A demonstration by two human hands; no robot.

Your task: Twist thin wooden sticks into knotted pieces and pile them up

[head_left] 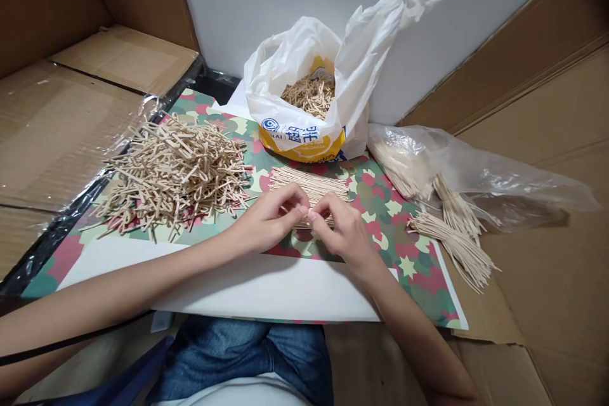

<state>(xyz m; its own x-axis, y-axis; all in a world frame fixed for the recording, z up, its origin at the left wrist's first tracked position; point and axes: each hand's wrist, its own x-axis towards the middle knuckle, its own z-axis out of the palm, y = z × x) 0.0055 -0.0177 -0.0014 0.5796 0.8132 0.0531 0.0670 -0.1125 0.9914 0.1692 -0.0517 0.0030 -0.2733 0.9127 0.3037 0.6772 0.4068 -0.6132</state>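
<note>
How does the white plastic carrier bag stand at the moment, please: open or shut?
Open: the mouth of the white plastic carrier bag gapes, showing tan pieces inside.

- Stick row, just beyond the left hand: pale beige
- Bag, beyond the right hand: white, yellow and blue print
- Sheet, under both hands: green, red and cream camouflage

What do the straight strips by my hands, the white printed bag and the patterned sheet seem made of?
Straight strips: perhaps wood or cane, matte, going by their pale tan colour. White printed bag: likely thin plastic film with a soft sheen, given its translucent creases. Patterned sheet: possibly paper or vinyl, smooth and flat-lying.
</note>
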